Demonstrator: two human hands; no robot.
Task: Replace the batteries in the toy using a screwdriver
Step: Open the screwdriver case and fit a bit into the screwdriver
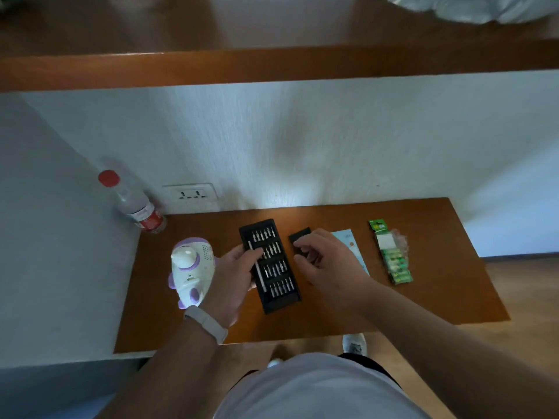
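A white and purple toy (190, 269) lies at the left of the wooden table (438, 291). Beside it is an open black bit tray (273, 267) with rows of screwdriver bits. The silver screwdriver handle (257, 267) lies along the tray's left side. My left hand (234, 275) grips the tray's left edge, thumb over the handle. My right hand (326, 261) hovers just right of the tray with curled fingers; whether it holds anything is unclear. It covers most of the black tray cover (299, 235). A green pack of batteries (391, 257) lies to the right.
A clear bottle with a red cap (133, 204) stands in the back left corner next to a wall socket (190, 195). A light blue card (348, 237) lies partly under my right hand. A wooden shelf (272, 68) runs above the table.
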